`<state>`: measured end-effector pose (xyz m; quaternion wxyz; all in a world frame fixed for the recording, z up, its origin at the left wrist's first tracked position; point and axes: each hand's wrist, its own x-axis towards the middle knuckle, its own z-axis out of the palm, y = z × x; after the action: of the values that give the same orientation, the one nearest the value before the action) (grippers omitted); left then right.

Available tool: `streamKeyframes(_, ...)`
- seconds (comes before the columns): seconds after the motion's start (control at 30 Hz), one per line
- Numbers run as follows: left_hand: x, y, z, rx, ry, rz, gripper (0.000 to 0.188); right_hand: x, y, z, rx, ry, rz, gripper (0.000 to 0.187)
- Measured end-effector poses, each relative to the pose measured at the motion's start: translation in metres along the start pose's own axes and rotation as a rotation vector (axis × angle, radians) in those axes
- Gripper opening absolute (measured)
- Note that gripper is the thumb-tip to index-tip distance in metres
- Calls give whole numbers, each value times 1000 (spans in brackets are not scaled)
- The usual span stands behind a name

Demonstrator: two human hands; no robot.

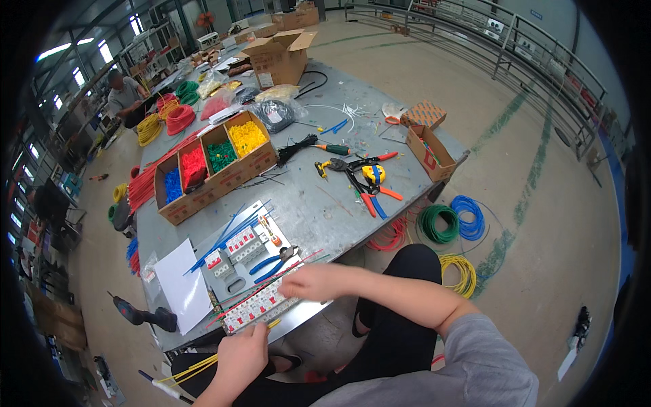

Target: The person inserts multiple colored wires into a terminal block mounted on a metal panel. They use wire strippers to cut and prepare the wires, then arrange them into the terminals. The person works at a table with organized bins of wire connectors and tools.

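A row of white circuit breakers with red switches [252, 308] lies along the table's near edge. My left hand [244, 356] is closed on several thin yellow wires [196, 367], which trail out to the lower left; a short yellow end shows past the fingers beside the breakers. Over the right end of the row, my right hand [313, 282] is closed with its fingertips down at the breakers; what it grips, if anything, is hidden. Just behind it lie blue-handled pliers [271, 263], next to two smaller breaker groups [244, 245] on a white panel [277, 234].
A divided cardboard box [220, 175] holds blue, red, green and yellow small parts. Crimping tools [352, 178] and a screwdriver [332, 148] lie farther back. White paper [180, 288] is at left; a small open box [430, 154] stands at the right edge. Wire coils [437, 224] lie on the floor.
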<state>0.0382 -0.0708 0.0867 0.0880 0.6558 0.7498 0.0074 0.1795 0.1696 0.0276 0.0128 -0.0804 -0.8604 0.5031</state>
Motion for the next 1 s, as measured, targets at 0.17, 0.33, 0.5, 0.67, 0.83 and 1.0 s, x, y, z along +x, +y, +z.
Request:
streamKeyframes(0.17,-58,-28,13,30,101,-145,15,-13,61,-83,-309,203,488,48)
streamKeyframes(0.33,-108,-44,2,-20,18,-526,22,-85,170,-204,-283,471,756,57)
streamKeyframes(0.5,-153,-67,35,22,43,-724,27,-82,207,-190,-501,315,1095,106)
streamKeyframes(0.67,-139,-54,34,-59,60,-706,25,-64,221,-185,-570,294,1130,119)
streamKeyframes(0.83,-126,-51,26,-289,0,-639,34,-54,216,-174,-541,391,1213,122)
streamKeyframes(1.0,-129,-48,13,-324,17,-629,35,-65,177,-182,-393,344,1243,91)
